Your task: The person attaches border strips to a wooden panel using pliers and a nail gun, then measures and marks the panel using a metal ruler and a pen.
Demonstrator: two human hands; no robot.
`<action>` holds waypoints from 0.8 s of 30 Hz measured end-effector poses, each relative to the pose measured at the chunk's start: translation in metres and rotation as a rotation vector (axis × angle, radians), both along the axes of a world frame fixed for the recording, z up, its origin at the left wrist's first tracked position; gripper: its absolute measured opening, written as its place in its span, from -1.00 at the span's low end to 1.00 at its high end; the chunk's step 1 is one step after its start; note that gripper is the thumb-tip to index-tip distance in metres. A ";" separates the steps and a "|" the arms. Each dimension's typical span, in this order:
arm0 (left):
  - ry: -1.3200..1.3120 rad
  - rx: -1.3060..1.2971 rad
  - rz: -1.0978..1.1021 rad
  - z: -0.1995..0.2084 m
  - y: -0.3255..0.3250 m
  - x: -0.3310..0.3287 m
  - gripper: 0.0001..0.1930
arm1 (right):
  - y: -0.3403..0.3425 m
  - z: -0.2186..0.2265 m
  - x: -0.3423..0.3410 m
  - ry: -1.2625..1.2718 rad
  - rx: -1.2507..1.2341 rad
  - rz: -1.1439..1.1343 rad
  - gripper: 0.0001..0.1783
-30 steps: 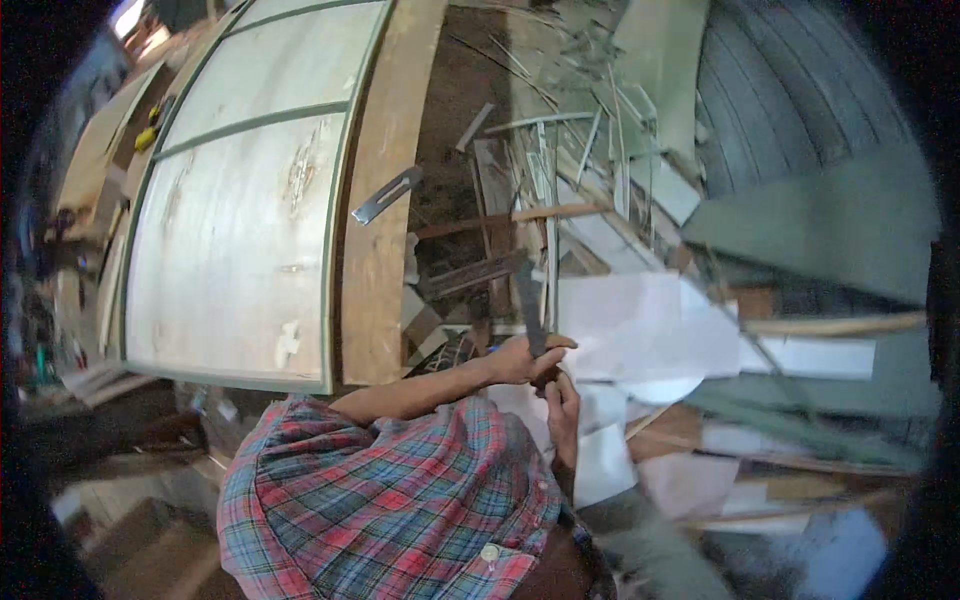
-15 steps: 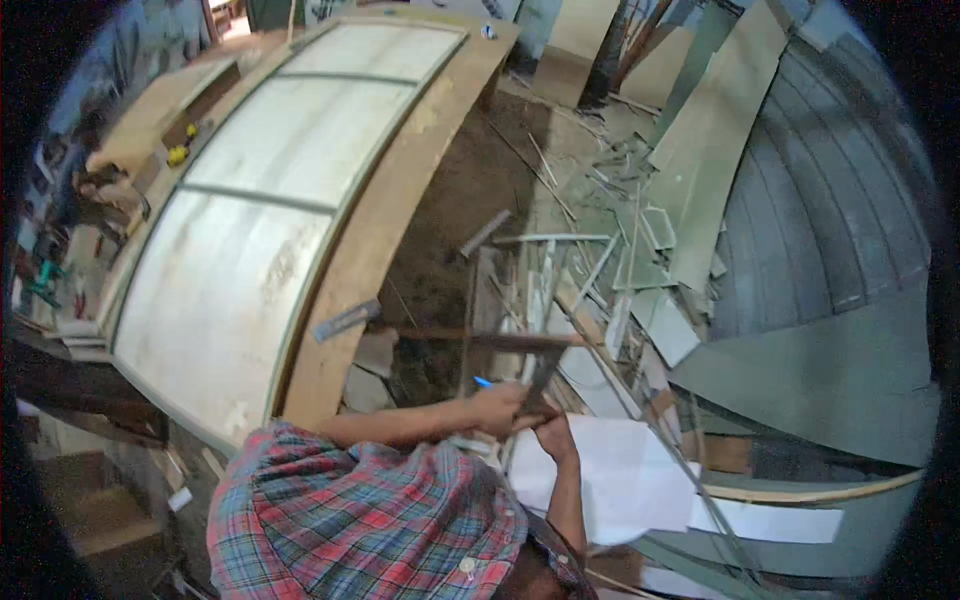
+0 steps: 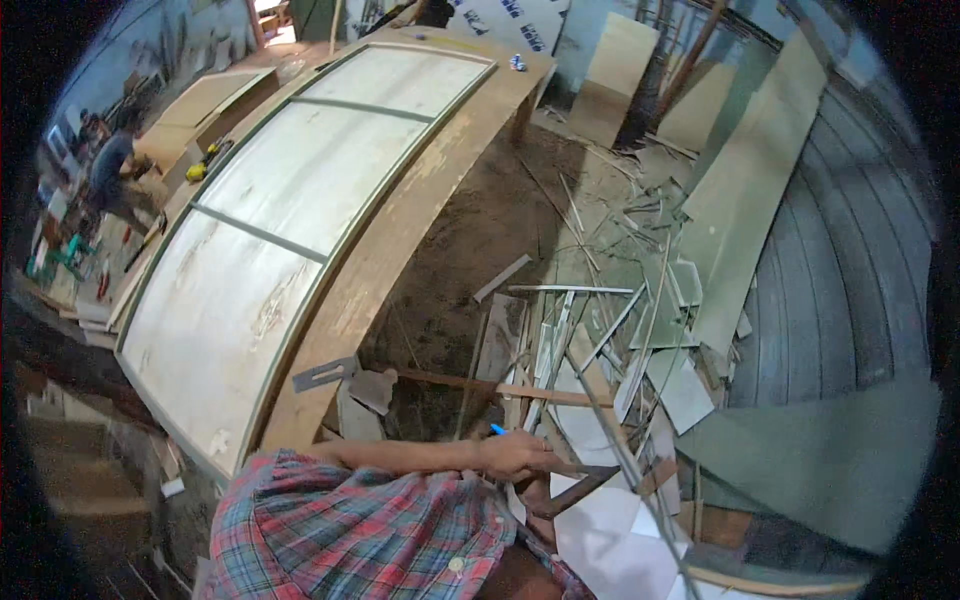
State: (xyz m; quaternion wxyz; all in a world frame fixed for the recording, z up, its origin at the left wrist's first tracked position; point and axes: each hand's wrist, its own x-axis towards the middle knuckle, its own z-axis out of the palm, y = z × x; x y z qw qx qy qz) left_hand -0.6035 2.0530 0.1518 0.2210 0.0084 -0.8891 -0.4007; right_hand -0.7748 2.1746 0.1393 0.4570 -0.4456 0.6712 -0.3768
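While hands (image 3: 517,457) hold angled bar (image 3: 582,490), table edge (image 3: 402,247) borders open floor (image 3: 455,270).

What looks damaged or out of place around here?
The framed white panel has brown blotches on its nearest section, so its pale face looks stained or scuffed. The strips and offcuts lie jumbled at all angles on the floor.

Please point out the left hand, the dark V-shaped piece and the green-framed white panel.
Left hand (image 3: 512,455): head view, back of the hand.
Dark V-shaped piece (image 3: 582,490): head view, lower limb.
Green-framed white panel (image 3: 308,178): head view, middle section's face.
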 end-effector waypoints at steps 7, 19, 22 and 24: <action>0.151 0.077 0.153 0.027 -0.117 -0.072 -0.42 | -0.127 0.001 -0.070 0.012 -0.075 0.071 -0.62; 0.148 0.354 0.537 0.016 -0.241 -0.065 -0.41 | -0.296 -0.095 -0.073 -0.280 -0.178 0.144 -0.72; 0.189 0.338 0.665 0.012 -0.284 -0.058 -0.49 | -0.348 -0.100 -0.058 -0.299 -0.254 0.180 -0.74; 0.197 0.106 0.880 0.009 -0.318 -0.052 -0.52 | -0.393 -0.085 -0.063 -0.431 -0.089 0.230 -0.71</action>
